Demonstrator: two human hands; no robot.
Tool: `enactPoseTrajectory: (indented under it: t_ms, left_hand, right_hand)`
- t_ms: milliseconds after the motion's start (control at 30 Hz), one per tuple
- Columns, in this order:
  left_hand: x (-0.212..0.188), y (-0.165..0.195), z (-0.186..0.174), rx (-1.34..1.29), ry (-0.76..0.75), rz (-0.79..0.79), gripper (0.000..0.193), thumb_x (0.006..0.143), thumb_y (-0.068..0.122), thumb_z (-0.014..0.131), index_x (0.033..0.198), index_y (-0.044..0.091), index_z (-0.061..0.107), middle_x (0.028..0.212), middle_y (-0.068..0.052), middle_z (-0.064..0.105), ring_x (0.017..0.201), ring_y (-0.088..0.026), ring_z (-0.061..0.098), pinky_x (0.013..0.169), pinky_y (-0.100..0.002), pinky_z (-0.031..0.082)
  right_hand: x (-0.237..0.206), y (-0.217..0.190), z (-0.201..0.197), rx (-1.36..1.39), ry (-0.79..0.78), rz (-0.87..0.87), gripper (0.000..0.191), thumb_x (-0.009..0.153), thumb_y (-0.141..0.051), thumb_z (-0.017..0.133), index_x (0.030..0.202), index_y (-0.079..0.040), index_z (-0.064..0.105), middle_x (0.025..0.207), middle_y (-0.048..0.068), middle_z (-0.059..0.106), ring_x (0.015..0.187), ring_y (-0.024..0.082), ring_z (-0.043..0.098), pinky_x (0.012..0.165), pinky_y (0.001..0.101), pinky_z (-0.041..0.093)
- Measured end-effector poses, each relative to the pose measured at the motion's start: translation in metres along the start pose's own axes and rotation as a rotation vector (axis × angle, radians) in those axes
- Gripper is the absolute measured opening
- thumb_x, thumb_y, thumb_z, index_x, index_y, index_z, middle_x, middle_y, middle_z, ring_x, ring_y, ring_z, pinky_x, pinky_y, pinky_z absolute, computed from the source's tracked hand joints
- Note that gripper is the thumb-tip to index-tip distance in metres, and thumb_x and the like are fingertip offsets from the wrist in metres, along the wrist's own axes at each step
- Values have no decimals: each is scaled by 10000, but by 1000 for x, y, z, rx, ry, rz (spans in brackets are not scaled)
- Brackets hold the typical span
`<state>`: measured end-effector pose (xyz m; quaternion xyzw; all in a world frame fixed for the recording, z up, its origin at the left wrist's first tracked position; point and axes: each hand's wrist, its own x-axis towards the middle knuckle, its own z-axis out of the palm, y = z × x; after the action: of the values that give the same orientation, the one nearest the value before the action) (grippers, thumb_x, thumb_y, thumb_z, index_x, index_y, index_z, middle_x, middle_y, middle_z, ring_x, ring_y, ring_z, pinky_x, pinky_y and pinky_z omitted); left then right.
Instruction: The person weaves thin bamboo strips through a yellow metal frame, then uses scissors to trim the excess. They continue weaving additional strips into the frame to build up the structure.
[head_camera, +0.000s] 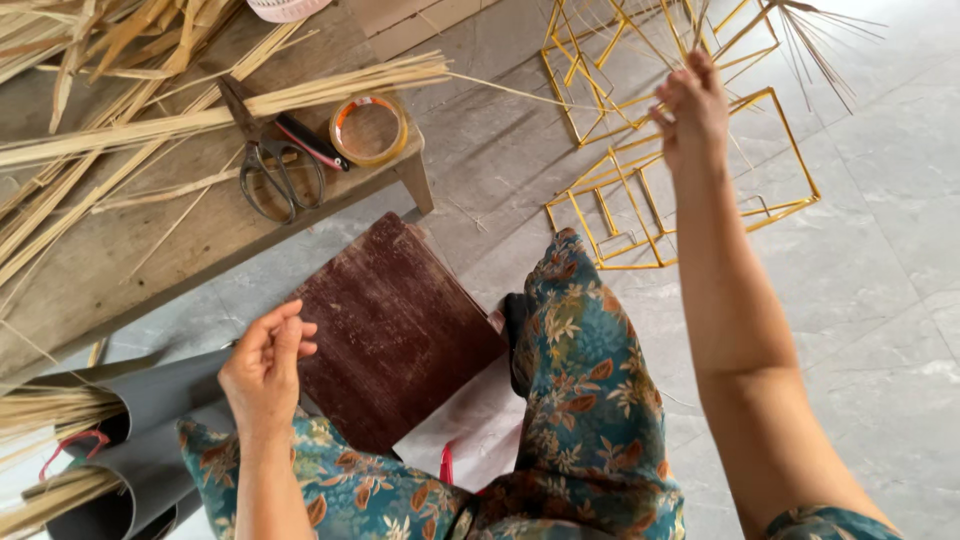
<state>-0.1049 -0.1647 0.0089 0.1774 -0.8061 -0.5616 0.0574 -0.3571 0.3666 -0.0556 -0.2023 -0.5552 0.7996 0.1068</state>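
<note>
Two hands working thin bamboo strips over the grey floor

Right hand (690, 110) is pinching strips (810, 40) far right above yellow frames (690, 190); left hand (265, 365), fingers loosely apart, is hovering near the brown board (395, 330); a firm, steady pinch seems wise.

A bundle of thin bamboo splints (800, 35) is pinched in the raised right hand (690, 115), the fine pale sticks fanning out above and to the right of the fingers. Just beyond that hand, on the grey floor, lie yellow bamboo frames (690, 190), open box-shaped skeletons of slim bars, some tilted and overlapping. A dark brown wooden board (390, 330) lies flat just right of the open left hand (265, 365), its near edge touching the fingers.
</note>
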Motion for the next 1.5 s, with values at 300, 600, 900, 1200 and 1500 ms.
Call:
enactPoseTrajectory:
  t_ms: [300,600,900,1200,1500]
  left_hand:
    - [-7,-39,4,248,-240,69,297,958,265,709,1214,115,718,923,-92,790,807,-171,771,719,-303,591]
    - [-42,-40,6,526,-382,59,419,880,399,731,1240,188,699,1068,-89,773,1043,-296,718,919,-436,545]
    - [-68,-50,-8,656,-392,22,421,906,402,701,1270,193,668,1160,-62,749,1105,-287,680,960,-452,508]
    - [-105,-29,-69,484,-370,18,426,901,345,729,1277,152,672,1098,-98,772,1035,-251,736,904,-385,559]
    - [-121,47,-75,576,-396,268,410,895,331,728,1259,149,680,961,-95,773,918,-291,726,831,-418,550]
  right_hand:
    - [-230,37,39,-221,-501,124,241,1033,-149,632,1262,-75,644,1206,8,677,1014,121,685,837,288,548]
    - [-238,50,45,-753,-683,-101,232,1033,-100,579,1246,-50,659,1063,36,752,873,93,688,759,249,541]
    - [-253,36,66,-645,-721,-127,230,1045,-82,568,1245,-28,668,1038,42,739,834,92,680,690,230,527]
    - [-259,24,87,-459,-725,-93,201,1059,-84,564,1216,-26,676,1021,58,736,811,97,678,693,227,544]
    - [-266,44,106,-1088,-797,-175,247,1025,-157,570,1228,-135,708,959,62,753,773,153,681,681,304,556]
